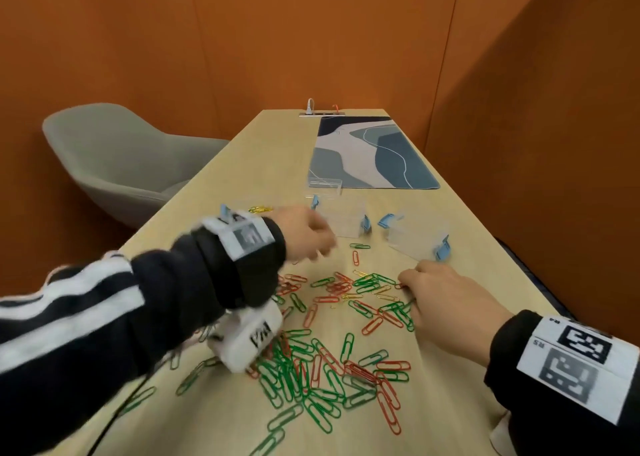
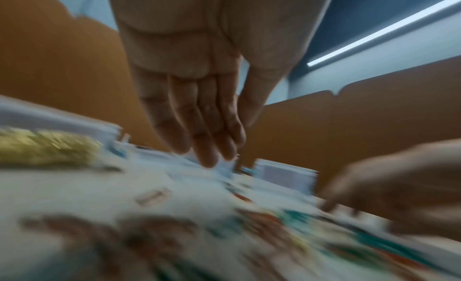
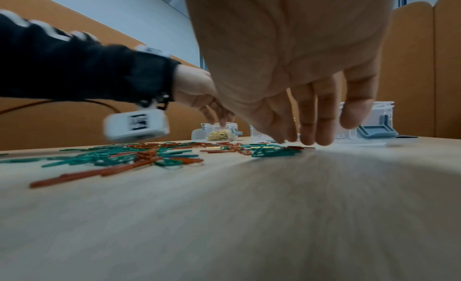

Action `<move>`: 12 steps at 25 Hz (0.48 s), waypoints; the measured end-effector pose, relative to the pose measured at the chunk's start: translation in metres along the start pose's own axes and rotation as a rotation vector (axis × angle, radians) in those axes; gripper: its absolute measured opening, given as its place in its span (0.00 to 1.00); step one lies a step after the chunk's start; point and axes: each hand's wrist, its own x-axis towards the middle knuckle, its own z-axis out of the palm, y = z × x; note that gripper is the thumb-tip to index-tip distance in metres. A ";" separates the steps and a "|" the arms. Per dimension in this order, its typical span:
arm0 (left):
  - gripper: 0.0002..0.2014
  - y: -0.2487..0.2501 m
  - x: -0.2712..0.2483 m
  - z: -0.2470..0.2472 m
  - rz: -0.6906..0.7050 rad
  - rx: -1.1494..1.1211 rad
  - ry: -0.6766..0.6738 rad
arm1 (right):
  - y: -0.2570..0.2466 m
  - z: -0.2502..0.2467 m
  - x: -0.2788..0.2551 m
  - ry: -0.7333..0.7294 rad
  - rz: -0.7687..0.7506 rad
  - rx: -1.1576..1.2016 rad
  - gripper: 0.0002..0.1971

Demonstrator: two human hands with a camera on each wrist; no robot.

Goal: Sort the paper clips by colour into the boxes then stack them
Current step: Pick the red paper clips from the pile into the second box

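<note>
Head view: green and red paper clips (image 1: 322, 358) lie flat on the table (image 1: 221, 178), long axes every way; right hand (image 1: 446, 303), fingers relaxed, rests at the pile's right edge; three clear boxes (image 1: 415, 237) behind; mat (image 1: 370, 154) beyond.
Left wrist view: left hand (image 2: 199, 100), fingers straight and empty, blurred above the boxes.
Right wrist view: gold clips (image 3: 219, 135) sit in the far-left box under the left hand.

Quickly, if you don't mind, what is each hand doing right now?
Left hand: open, fingers straight, holding nothing, near the box of gold clips.
Right hand: open, fingertips down at the clips on the table.
</note>
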 end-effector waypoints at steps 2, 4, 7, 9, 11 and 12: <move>0.12 0.020 -0.033 0.029 0.159 0.232 -0.212 | -0.002 -0.003 -0.002 -0.008 -0.030 0.035 0.15; 0.15 0.033 -0.054 0.045 0.246 0.352 -0.283 | -0.005 -0.005 -0.006 -0.040 -0.083 0.081 0.12; 0.10 0.030 -0.055 0.033 0.200 0.285 -0.247 | -0.011 -0.008 -0.011 -0.046 -0.157 0.159 0.04; 0.09 0.018 -0.036 0.006 0.096 0.256 -0.088 | -0.012 -0.009 -0.011 -0.027 -0.152 0.196 0.06; 0.11 -0.004 -0.009 -0.028 -0.041 0.280 0.127 | -0.011 -0.009 -0.009 0.003 -0.132 0.198 0.08; 0.11 -0.018 0.005 -0.045 -0.122 0.302 0.208 | -0.011 -0.009 -0.009 0.016 -0.117 0.192 0.08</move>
